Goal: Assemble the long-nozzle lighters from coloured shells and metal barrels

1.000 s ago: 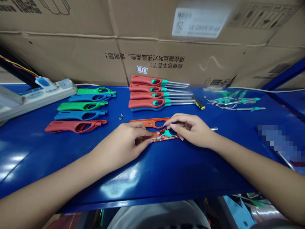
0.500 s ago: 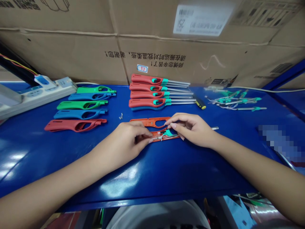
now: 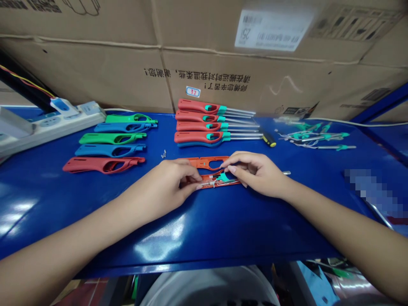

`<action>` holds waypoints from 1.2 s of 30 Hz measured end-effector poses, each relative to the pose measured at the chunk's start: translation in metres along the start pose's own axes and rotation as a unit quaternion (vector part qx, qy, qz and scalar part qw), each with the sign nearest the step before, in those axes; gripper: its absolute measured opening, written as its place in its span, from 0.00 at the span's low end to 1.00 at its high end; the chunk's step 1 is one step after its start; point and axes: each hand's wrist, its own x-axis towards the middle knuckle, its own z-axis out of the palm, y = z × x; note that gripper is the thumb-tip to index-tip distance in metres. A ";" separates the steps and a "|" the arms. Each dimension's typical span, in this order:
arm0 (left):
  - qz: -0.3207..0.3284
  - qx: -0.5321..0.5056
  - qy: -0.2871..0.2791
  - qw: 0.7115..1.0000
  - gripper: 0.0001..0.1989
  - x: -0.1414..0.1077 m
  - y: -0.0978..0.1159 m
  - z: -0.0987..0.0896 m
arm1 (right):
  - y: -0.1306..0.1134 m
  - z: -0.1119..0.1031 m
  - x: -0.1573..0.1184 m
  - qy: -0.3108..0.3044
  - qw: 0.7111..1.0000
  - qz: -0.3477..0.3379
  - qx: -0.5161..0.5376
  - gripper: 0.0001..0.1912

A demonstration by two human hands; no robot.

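Note:
An orange lighter half shell (image 3: 208,184) lies open-side up on the blue table, with a teal trigger part (image 3: 223,177), thin white wires and a metal tube inside. My left hand (image 3: 178,180) has its fingers closed on the shell's left end. At the right end my right hand (image 3: 253,172) pinches the same shell near the trigger; the metal tube shows beyond that hand. Just behind lies a second orange half shell (image 3: 204,163), partly covered by both hands.
Green, blue and red shells (image 3: 103,165) lie at the left by a white power strip (image 3: 51,125). Red lighters (image 3: 197,137) and a screwdriver (image 3: 269,139) sit behind. Teal trigger assemblies (image 3: 325,137) are back right; small screws (image 3: 163,154) lie centre-left. A cardboard box (image 3: 108,72) stands behind.
The view has shifted slightly. My left hand's fingers have moved slightly at the shell's left end; my right hand has kept its hold.

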 end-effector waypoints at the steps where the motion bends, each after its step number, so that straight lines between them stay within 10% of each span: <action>1: 0.004 0.002 0.001 1.000 0.04 0.000 0.000 0.000 | 0.000 0.000 0.000 -0.003 1.000 -0.022 -0.017 0.09; 10: 0.040 0.016 0.046 0.998 0.06 -0.003 0.006 -0.004 | 0.001 0.003 -0.006 -0.014 0.989 -0.135 -0.067 0.13; 36: 0.058 0.008 0.062 0.996 0.10 -0.005 0.017 -0.002 | -0.002 0.005 -0.005 -0.006 0.990 -0.131 -0.045 0.07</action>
